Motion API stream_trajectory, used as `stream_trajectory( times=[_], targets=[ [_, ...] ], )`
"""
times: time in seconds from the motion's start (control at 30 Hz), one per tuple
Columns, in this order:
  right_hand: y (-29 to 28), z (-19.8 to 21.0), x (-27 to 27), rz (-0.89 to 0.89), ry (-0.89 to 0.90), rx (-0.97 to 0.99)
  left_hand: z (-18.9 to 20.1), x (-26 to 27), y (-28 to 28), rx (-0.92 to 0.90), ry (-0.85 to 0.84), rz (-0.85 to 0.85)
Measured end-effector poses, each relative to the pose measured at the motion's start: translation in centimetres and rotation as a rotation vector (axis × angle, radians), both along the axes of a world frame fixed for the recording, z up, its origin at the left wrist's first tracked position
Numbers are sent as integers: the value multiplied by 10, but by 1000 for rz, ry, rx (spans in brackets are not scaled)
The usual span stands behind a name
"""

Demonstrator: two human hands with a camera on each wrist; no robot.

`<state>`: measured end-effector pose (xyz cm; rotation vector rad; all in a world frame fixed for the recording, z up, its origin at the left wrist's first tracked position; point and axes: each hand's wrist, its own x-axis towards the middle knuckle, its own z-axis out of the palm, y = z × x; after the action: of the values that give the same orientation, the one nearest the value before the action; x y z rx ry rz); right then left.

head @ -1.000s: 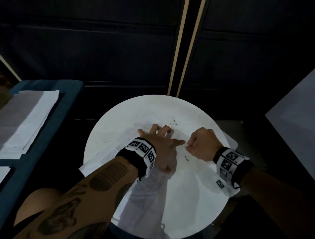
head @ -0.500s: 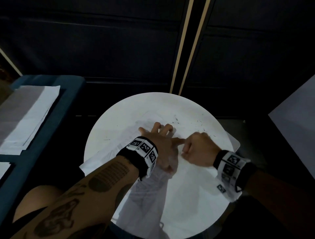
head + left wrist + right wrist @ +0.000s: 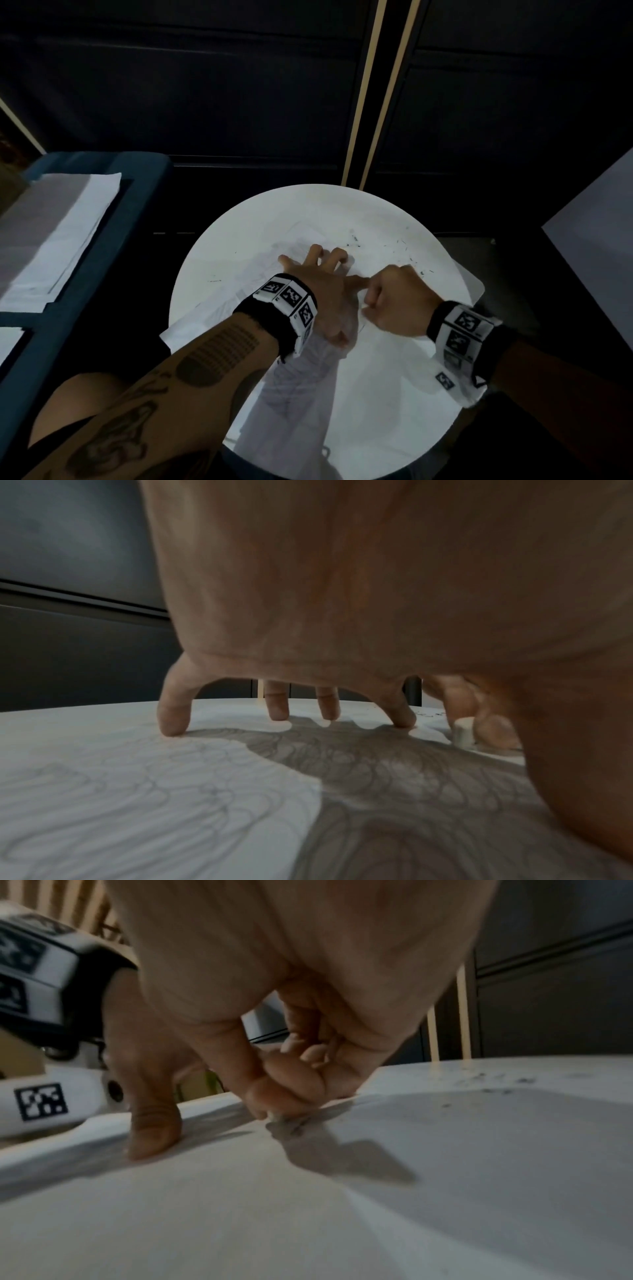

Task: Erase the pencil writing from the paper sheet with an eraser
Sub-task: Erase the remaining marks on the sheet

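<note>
Under curled right hand [image 3: 394,305], eraser [image 3: 463,733] mostly hidden

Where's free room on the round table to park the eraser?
Bare tabletop left of the left hand, and near the rim beyond the fingers, though crumbs dot its right part. The paper toward the person is bare too. The centre is crowded: left hand presses the paper, right hand pinches the eraser beside it.
</note>
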<state>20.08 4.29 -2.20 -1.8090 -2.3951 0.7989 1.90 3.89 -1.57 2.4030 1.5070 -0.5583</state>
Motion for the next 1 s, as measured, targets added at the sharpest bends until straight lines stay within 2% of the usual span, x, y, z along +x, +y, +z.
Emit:
stream_trajectory(
  times=[0.17, 0.27, 0.4, 0.43, 0.53, 0.57, 0.7, 0.87, 1.0],
  targets=[
    [17, -4, 13, -110, -44, 36, -7, -3, 3, 23, -16, 13],
    [16, -5, 11, -68, 13, 31, -15, -11, 1, 31, -61, 0],
    [13, -5, 11, -157, 62, 70, -26, -15, 0, 29, -79, 30],
    [9, -6, 8, -146, 60, 59, -27, -15, 1, -6, -95, 45],
    [-9, -6, 0, 49, 51, 2, -25, -14, 5, -70, -109, 45],
    [-6, -5, 1, 55, 38, 7, -24, -13, 5, -75, -104, 43],
    [22, 1, 13, -140, 26, 114, -24, -9, 5, -89, -103, 75],
    [-4, 4, 0, 65, 14, -17, -19, -5, 8, -88, -83, 66],
    [30, 2, 17, -158, 1, 109, -19, -4, 7, -79, -75, 85]
  ],
)
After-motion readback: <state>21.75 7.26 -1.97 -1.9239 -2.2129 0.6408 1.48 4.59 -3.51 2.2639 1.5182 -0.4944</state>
